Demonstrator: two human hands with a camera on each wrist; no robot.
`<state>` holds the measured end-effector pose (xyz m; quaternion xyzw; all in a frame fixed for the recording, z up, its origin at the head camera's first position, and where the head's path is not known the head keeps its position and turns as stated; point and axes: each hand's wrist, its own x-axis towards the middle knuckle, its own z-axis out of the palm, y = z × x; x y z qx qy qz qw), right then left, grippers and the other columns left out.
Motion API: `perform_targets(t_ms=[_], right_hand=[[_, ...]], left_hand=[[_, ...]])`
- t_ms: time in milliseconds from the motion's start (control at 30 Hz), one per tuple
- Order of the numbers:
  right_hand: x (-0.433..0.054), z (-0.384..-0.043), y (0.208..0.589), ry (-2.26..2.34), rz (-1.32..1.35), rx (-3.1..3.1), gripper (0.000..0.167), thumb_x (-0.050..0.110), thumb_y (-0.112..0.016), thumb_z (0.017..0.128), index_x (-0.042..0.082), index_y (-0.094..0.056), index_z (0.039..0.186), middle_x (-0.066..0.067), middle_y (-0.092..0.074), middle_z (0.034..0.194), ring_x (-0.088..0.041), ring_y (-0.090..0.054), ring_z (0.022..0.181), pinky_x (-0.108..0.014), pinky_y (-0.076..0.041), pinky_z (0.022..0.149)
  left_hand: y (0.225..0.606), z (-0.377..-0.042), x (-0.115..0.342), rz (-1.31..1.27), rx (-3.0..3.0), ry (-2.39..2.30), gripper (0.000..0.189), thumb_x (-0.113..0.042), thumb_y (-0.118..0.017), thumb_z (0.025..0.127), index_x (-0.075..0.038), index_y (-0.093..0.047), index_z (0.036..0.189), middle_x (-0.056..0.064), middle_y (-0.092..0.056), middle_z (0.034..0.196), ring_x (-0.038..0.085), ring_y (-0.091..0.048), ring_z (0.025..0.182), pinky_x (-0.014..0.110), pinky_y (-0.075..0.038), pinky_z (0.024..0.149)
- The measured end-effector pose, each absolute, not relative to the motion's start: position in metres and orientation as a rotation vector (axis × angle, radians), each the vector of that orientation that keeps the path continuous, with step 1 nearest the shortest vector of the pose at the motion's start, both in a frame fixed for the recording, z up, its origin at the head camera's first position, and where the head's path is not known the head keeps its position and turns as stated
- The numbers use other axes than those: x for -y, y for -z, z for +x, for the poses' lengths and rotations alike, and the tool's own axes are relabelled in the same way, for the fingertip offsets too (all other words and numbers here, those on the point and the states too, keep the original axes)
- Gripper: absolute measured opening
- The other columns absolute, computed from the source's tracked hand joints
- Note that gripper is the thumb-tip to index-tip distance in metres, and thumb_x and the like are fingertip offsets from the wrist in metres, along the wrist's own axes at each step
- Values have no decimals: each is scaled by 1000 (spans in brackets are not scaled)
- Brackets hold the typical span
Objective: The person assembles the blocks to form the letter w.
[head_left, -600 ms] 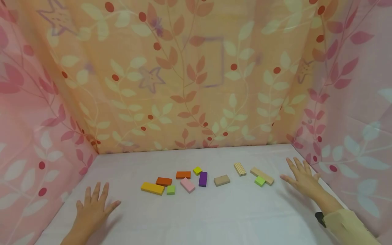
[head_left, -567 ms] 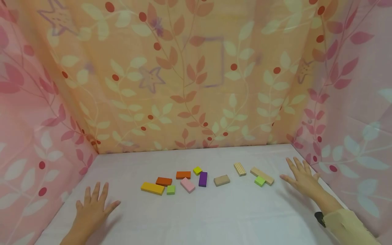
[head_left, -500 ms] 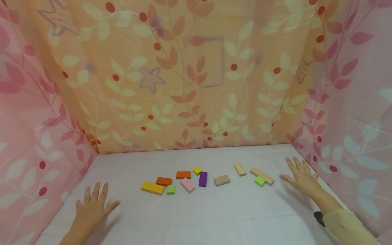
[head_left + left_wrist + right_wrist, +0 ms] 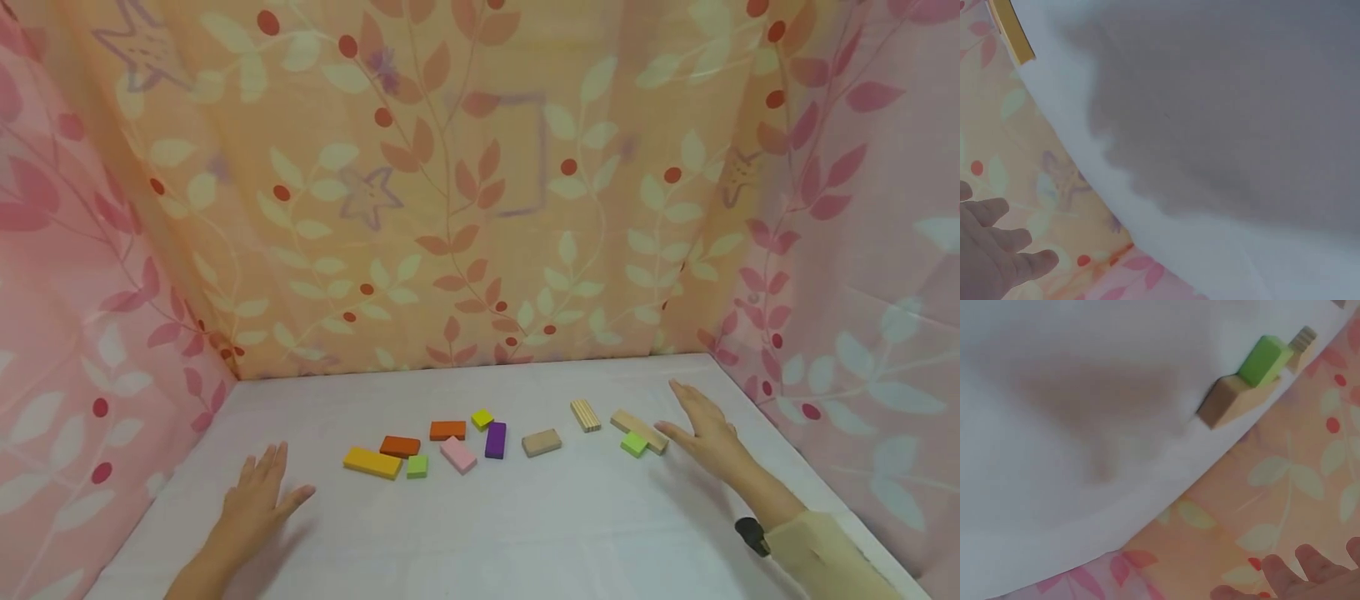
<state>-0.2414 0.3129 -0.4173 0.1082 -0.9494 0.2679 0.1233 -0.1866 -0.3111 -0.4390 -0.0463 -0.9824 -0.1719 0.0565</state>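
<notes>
One pale sleeve (image 4: 828, 554) at lower right, with a dark fitting (image 4: 752, 536) beneath the wrist. Left hand (image 4: 253, 504): raised over the white-covered worktop (image 4: 480, 542), fingers straight, thumb spread wide, left of the blocks and nearest the amber block (image 4: 372, 463). Right hand (image 4: 705, 429): likewise raised, fingers extended, thumb spread, close to the long wooden block (image 4: 630, 424).

Counted beyond, in a loose band, from near to far: left green block (image 4: 417, 467), just right of the amber block; pink block (image 4: 458, 455); front orange block (image 4: 400, 447), just behind the amber block; right green block (image 4: 633, 444), up against the long wooden block, whether resting on it cannot tell; tan block (image 4: 542, 442); purple block (image 4: 495, 440); rear orange block (image 4: 447, 430); small yellow block (image 4: 482, 419); striped wooden block (image 4: 586, 416). Behind the worktop: leaf-patterned curtain (image 4: 450, 250), with pink side panels (image 4: 67, 375).
</notes>
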Motion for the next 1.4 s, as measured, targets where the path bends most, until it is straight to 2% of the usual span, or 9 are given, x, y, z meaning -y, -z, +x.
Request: perform_targets(t_ms=[233,433,533,767,967,1167,1300,1400], right_hand=[[-289,-247,414,-964,421,2665,73,22,-68,92,-9,-29,146,-37,-31,144,-56,-25,132,-72,-23,100],[-269,-249,413,-1065,444,2659,70,14,-67,92,-6,-29,147,-36,-32,143,-55,-37,124,-72,-32,94],[-261,-251,413,-1114,442,2664,71,14,-68,91,-4,-30,148,-35,-32,144,-54,-41,121,-72,-36,90],[-243,-256,421,-1262,463,2689,72,19,-72,89,-1,-35,147,-33,-35,142,-53,-44,121,-67,-41,91],[-227,-262,426,-1329,542,2658,67,16,-73,88,0,-41,144,-31,-43,136,-52,-45,119,-68,-39,92],[-209,-268,422,-1431,612,2650,62,15,-72,88,-1,-45,142,-30,-48,131,-52,-45,119,-56,-49,88],[-194,-272,423,-1467,705,2646,58,15,-72,88,-2,-48,139,-26,-53,127,-50,-46,116,-55,-48,89],[-182,-276,423,-1488,755,2647,57,15,-73,88,-2,-50,138,-25,-54,124,-48,-49,113,-56,-47,89]], left_hand=[[437,-199,297,-171,2985,594,88,-47,-60,94,16,-25,144,40,-25,145,65,-17,129,80,-23,91],[437,-207,287,-143,3036,665,91,-48,-59,93,15,-20,146,39,-19,148,63,-12,132,80,-19,93],[438,-209,284,-131,3056,687,92,-48,-59,93,14,-19,147,39,-17,149,62,-11,132,79,-18,94],[440,-216,272,-146,3071,702,88,-46,-60,93,13,-22,147,38,-20,149,62,-12,133,79,-19,95],[445,-224,262,-144,3097,690,87,-47,-60,93,11,-25,147,37,-24,148,60,-15,134,78,-19,97],[449,-228,258,-137,3112,679,87,-47,-62,92,11,-26,147,37,-30,145,61,-17,133,77,-20,97],[447,-227,257,-117,3124,686,86,-46,-62,92,12,-26,146,37,-31,144,61,-20,132,76,-21,98],[449,-229,257,-131,3118,670,85,-44,-63,92,14,-28,144,38,-34,142,60,-26,130,75,-25,96]])
